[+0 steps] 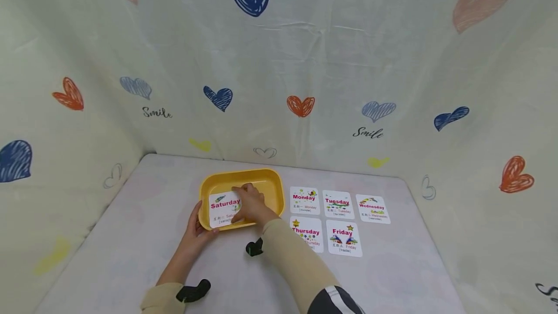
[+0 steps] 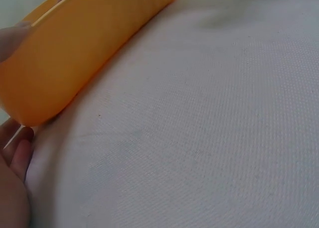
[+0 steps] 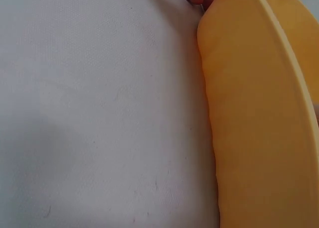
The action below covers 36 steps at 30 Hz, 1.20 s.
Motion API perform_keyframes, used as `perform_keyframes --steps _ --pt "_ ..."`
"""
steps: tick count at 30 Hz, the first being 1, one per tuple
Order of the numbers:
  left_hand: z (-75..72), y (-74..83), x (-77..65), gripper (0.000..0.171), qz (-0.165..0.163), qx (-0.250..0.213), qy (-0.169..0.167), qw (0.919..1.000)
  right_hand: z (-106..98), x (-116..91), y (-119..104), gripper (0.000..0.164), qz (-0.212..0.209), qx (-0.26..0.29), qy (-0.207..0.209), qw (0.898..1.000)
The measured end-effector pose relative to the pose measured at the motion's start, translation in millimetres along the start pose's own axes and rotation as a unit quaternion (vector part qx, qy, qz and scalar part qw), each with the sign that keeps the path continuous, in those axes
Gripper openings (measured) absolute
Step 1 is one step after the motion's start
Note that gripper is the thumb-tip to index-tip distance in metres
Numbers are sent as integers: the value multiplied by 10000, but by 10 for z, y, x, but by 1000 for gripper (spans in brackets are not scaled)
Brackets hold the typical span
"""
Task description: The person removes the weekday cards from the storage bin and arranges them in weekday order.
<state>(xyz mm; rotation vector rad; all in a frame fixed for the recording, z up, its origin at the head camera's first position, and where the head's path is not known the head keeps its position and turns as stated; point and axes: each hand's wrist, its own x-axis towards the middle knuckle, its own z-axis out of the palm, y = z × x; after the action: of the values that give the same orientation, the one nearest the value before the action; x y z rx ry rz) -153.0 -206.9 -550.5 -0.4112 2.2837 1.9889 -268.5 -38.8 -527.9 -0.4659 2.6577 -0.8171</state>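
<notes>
Left hand (image 1: 194,231): at the tray's near left corner, gripping it, thumb at the rim, fingers low against the outside.
Saturday card (image 1: 220,211): white, rounded corners, red "Saturday" above smaller Chinese and English lettering, small coloured pictures; in the left half of the tray, just right of the left hand and under the fingers of the right hand.
Right hand (image 1: 253,205): reaching over the near rim, pinching the card's right part between thumb, near, and fingers, far.
Tray (image 1: 272,201): yellow, rounded corners, raised sides; on a white-covered table (image 1: 392,275).
Near row, right of the tray: Thursday card (image 1: 311,229), partly hidden by the right sleeve (image 1: 296,260); Friday card (image 1: 344,238).
Far row, left to right: Monday card (image 1: 305,201), Tuesday card (image 1: 338,205), Wednesday card (image 1: 373,209).
Farthest: pale cloth (image 1: 327,144) printed with hearts and "Smile".
</notes>
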Motion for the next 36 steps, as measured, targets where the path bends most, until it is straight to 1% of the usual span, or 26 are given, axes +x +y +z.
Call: perform_keyframes --steps 3,7,10,12,17,23,28,31,36 --pt "14 12 11 105 -63 79 16 9999 3 8 -2 95 144 25 -28 9999" --pt "16 28 33 102 -119 171 29 9998 -12 17 -1 94 213 11 -115 9997" --pt "13 33 51 101 -179 124 19 9998 -29 22 -6 89 197 -103 -163 9996" --pt "14 42 62 100 -280 77 2 9996 -44 27 -11 85 216 -174 -209 9994" --pt "14 56 82 97 -354 -39 46 9994 -80 45 -31 79 267 -275 -390 9985" --pt "8 72 90 95 -356 -37 66 9993 -88 72 -36 82 311 -403 -467 9976" --pt "5 76 93 94 -317 13 71 9995 -89 85 -38 85 386 -203 -407 9982" --pt "6 80 93 95 -349 21 98 9993 -87 95 -33 85 461 -16 -368 9983" --pt "15 77 97 95 -388 -25 101 9992 -94 120 -9 79 522 138 -379 9978"
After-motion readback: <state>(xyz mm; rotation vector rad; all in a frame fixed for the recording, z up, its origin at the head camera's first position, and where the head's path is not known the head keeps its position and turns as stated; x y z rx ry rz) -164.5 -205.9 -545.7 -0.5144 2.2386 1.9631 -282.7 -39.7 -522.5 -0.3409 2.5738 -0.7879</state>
